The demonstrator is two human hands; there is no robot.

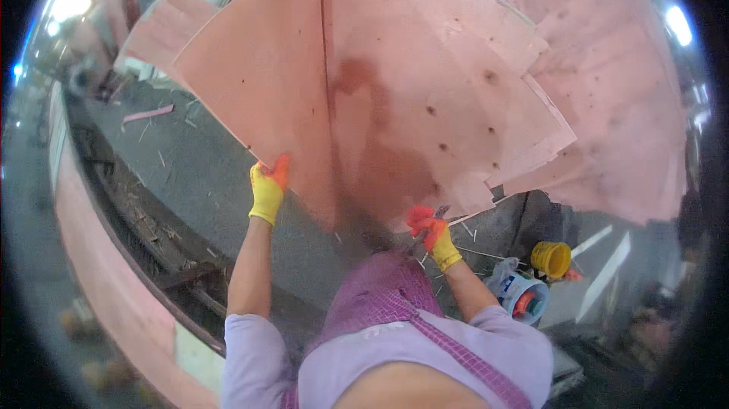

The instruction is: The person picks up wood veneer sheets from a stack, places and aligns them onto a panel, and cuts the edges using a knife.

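My left hand (268, 189), in a yellow and orange work glove, is closed on the left edge of a thin reddish wood veneer sheet (266, 67). This sheet stands tilted over part of a stack of paler veneer sheets (456, 90), which have dark knots and a shadow across them. Close to the stack's near edge, my right hand (434, 236), gloved alike, is closed around a slim dark tool (443, 211). Only the tool's ends show past the fingers, so its kind cannot be made out.
At the right lies another fanned pile of veneer (615, 97). A yellow bucket (550, 258) and a white-blue bucket (524, 295) stand by my right arm. Wood strips (604, 276) litter the floor. A long dark frame (137, 219) runs along the left, beside a pink panel (99, 272).
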